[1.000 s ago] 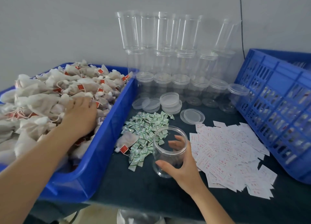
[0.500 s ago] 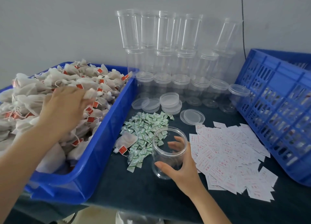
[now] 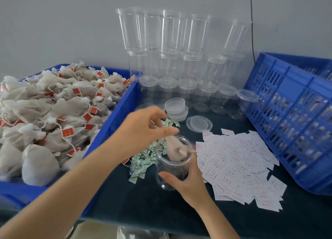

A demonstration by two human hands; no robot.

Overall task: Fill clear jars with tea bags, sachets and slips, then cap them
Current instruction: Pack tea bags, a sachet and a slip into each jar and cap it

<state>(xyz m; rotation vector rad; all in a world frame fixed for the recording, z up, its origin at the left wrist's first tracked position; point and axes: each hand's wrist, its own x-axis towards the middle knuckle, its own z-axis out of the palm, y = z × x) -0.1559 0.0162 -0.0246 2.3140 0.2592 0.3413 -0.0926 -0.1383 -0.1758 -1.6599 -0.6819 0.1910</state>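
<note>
A clear open jar (image 3: 161, 168) stands on the dark table, and my right hand (image 3: 188, 185) grips its near side. My left hand (image 3: 143, 129) hovers just above the jar's mouth, fingers pinched on a beige tea bag (image 3: 175, 150) that hangs blurred halfway into the jar. Many more tea bags with red tags (image 3: 53, 109) fill the blue tray (image 3: 122, 111) on the left. Green sachets (image 3: 142, 164) lie in a heap left of the jar, partly hidden by my left hand. White slips with red print (image 3: 237, 163) are spread to its right.
Empty clear jars (image 3: 179, 59) are stacked in rows against the grey wall. Loose clear lids (image 3: 175, 106) and one flat lid (image 3: 199, 123) lie behind the sachets. A blue slatted crate (image 3: 291, 113) stands at the right. The table's front edge is close to me.
My left hand has left the tray of tea bags and swung right to the jar's mouth, bringing one tea bag. My right hand has kept hold of the jar.
</note>
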